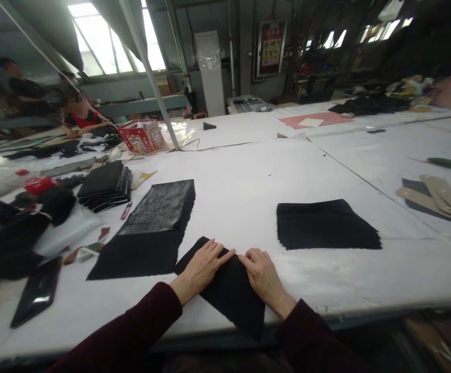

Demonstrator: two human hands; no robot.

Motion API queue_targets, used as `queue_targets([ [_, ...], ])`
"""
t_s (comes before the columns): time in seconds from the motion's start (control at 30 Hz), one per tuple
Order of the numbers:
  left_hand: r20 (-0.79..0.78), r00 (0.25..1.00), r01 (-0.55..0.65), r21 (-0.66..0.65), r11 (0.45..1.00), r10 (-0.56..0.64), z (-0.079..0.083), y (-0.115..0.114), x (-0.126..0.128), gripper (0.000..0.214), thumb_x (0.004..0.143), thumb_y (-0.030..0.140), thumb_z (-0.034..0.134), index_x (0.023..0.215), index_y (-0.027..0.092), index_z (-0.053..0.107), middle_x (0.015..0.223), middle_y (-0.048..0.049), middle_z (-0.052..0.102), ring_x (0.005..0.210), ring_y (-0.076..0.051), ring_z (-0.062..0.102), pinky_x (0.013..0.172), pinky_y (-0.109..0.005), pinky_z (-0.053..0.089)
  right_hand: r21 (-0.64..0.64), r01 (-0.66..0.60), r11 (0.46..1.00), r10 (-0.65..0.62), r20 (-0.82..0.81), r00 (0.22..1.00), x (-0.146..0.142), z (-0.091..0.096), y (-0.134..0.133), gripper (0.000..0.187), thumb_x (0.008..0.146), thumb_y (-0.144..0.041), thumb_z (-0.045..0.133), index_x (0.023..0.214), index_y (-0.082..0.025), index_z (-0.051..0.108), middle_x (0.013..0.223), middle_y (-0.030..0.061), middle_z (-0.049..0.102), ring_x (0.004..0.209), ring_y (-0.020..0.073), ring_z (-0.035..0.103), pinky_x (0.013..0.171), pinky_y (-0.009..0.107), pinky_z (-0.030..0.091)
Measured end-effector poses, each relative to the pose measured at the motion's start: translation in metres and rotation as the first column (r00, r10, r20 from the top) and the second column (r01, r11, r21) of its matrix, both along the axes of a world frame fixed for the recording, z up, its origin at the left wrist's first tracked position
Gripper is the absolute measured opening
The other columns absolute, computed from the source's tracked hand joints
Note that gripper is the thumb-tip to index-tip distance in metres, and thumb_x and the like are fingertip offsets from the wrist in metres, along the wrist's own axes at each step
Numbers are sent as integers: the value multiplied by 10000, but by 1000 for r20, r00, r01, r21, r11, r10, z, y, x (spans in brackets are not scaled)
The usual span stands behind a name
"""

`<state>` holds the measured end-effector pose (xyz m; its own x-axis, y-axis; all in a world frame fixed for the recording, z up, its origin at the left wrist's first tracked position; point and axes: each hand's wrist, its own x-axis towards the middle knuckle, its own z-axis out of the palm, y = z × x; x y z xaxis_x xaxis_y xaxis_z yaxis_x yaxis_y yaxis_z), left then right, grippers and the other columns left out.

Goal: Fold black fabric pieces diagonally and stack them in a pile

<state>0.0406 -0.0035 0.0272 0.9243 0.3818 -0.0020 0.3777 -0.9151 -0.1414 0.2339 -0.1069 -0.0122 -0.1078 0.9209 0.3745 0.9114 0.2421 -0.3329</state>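
A black fabric piece (233, 298) lies at the near edge of the white table (248, 181), its corner hanging over the edge. My left hand (202, 267) rests flat on its upper left part, fingers stretched out. My right hand (262, 274) presses on its right part with the fingers curled down onto the cloth. To the left stands a thick stack of black fabric (151, 223). A flatter pile of black pieces (326, 224) lies to the right, apart from my hands.
A fanned stack of black pieces (106, 186), a red box (142, 135) and mixed clutter sit at the left. Beige pattern strips (442, 199) lie at the right. A person (79, 111) is at the far left. A slanted pole (151, 77) meets the table.
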Motion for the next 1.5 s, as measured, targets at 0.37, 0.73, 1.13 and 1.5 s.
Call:
queue_targets([
  [0.37, -31, 999, 25, -12, 1000, -26, -1, -12, 13, 644, 875, 41, 416, 1472, 255, 302, 1188, -62, 557, 1126, -205, 526, 1089, -391, 346, -10, -20, 1000, 20, 5, 1000, 18, 1, -18, 263, 929, -54, 454, 1093, -185, 612, 919, 52, 524, 877, 206, 449, 779, 327, 330],
  [0.73, -22, 997, 68, -45, 997, -69, 1, -22, 24, 578, 875, 21, 391, 1423, 205, 380, 1251, -64, 531, 1146, -207, 495, 1079, -344, 355, -35, -9, 999, 11, 55, 998, 29, 2, -32, 211, 955, -91, 491, 1104, -182, 608, 911, 45, 521, 884, 205, 446, 789, 335, 331],
  [1.13, -99, 992, 83, 95, 992, -73, -2, -38, 38, 749, 876, 45, 427, 1514, 360, 194, 1109, -68, 531, 1084, -231, 512, 1096, -453, 317, -94, -22, 995, 29, 75, 997, 45, 6, -51, 239, 935, -62, 487, 1120, -177, 587, 970, 55, 530, 897, 216, 444, 809, 348, 338],
  [1.5, -101, 993, 77, 126, 989, -64, -7, -40, 39, 811, 861, 44, 446, 1523, 386, 123, 1097, -63, 538, 1101, -246, 511, 1120, -500, 261, -108, 29, 994, -23, 56, 998, 63, 8, -80, 245, 895, -32, 476, 1052, -176, 597, 979, 63, 539, 889, 223, 443, 805, 366, 339],
])
